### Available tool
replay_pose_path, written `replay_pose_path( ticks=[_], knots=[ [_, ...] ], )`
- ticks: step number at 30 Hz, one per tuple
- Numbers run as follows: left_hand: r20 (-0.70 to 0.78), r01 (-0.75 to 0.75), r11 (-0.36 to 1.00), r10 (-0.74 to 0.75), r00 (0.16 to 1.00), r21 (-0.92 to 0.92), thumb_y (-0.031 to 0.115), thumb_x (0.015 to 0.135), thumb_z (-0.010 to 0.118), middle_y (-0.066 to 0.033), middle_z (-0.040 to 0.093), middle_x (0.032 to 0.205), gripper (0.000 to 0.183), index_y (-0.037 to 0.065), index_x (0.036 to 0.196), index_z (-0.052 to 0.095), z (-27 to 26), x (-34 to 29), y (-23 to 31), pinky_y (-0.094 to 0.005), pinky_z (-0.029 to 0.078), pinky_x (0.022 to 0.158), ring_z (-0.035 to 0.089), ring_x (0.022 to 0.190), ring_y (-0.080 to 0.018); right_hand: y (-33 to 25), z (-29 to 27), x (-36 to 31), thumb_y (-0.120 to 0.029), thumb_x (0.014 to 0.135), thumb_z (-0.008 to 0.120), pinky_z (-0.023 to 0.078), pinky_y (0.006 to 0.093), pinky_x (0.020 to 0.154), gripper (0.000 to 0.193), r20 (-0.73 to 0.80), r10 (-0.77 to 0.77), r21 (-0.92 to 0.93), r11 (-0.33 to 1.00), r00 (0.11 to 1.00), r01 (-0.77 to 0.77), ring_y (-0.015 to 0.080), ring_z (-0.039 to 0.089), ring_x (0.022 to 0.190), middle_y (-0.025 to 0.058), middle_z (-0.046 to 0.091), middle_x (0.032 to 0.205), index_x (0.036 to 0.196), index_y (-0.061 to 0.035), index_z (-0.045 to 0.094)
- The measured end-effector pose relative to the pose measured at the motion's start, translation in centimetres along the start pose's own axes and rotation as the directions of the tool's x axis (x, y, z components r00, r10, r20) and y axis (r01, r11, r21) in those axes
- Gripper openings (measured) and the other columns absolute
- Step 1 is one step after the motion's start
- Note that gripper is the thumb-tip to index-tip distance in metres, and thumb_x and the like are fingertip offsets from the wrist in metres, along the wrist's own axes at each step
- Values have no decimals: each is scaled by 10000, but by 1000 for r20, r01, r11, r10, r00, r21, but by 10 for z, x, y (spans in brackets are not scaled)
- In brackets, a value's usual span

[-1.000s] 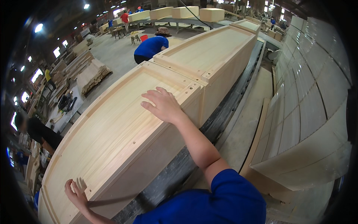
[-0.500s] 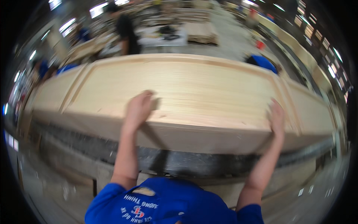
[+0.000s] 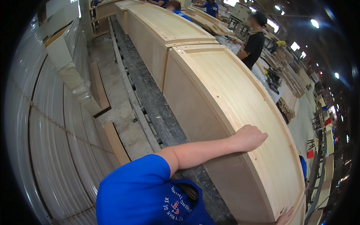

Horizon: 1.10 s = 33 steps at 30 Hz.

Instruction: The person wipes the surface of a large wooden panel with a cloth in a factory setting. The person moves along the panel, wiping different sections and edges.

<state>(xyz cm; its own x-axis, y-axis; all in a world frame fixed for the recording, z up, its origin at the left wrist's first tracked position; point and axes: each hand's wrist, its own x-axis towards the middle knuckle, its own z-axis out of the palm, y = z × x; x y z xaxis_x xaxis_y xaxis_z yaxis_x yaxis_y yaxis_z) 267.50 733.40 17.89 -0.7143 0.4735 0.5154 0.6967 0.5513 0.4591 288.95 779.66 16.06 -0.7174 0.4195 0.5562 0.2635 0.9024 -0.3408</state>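
Observation:
A long pale wooden cabinet carcass (image 3: pixel 210 80) lies in front of me, its framed panel facing up. On that panel rests my left hand (image 3: pixel 248 138), closed like a fist, with the wrist crossing the near edge. The fingers curl under, so whether anything is inside them is hidden. At the lower right, my right hand (image 3: pixel 286 217) touches the carcass near its corner. Only its outstretched fingers show; the rest is cut off by the picture's edge. Small round holes dot the frame around the panel.
A second wooden carcass (image 3: pixel 176 28) stands end to end beyond mine on a dark conveyor (image 3: pixel 165 112). Plastic-wrapped stacks (image 3: pixel 48 123) fill the left side. A person in black (image 3: pixel 253 43) stands across the line, and people in blue are farther back. Boards (image 3: pixel 288 107) are stacked at right.
The view has swung left along the line. My left hand has gone from loosely bent to closed on the panel. My right hand is now at the carcass corner, mostly out of view.

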Motion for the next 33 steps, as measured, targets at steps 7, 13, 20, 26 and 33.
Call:
replay_pose_path(
  ticks=[7,13,20,26,33],
  knots=[
    [7,174,985,-174,985,11,329,893,399,-159,600,685,333,60,819,582,-1,1,6,-451,467,653,595,700,-337,5,-3,-2,-170,868,557,410,371,902,459,143,96,72,992,985,-107,281,491,1058,194,457,1240,1260,28,421],
    [-25,336,941,-335,942,40,407,894,383,-149,640,844,403,85,956,616,2,11,22,-409,471,737,606,813,-318,47,-43,-13,-344,906,435,389,419,915,518,198,71,424,893,978,-151,308,453,1125,194,420,1291,1284,8,389],
    [-111,435,890,-423,899,139,380,871,445,-141,640,829,365,70,919,632,8,15,24,-380,468,704,605,772,-300,82,-102,-17,-418,914,345,316,459,977,535,144,231,730,632,962,-261,326,411,1182,200,418,1294,1270,-24,416],
    [-149,433,888,-413,899,156,354,861,463,-144,635,800,350,55,934,631,12,13,32,-376,460,679,596,733,-301,110,-118,-5,-385,874,503,251,456,1025,517,115,78,425,897,990,-120,320,357,1228,135,409,1330,1280,-74,421],
    [-134,445,895,-442,887,-9,260,856,474,-178,640,856,292,25,951,620,25,21,24,-368,471,708,620,793,-289,162,-125,21,-394,921,363,246,447,1027,504,184,351,918,272,918,-288,265,289,1278,84,301,1403,1355,-141,323]
  ],
)
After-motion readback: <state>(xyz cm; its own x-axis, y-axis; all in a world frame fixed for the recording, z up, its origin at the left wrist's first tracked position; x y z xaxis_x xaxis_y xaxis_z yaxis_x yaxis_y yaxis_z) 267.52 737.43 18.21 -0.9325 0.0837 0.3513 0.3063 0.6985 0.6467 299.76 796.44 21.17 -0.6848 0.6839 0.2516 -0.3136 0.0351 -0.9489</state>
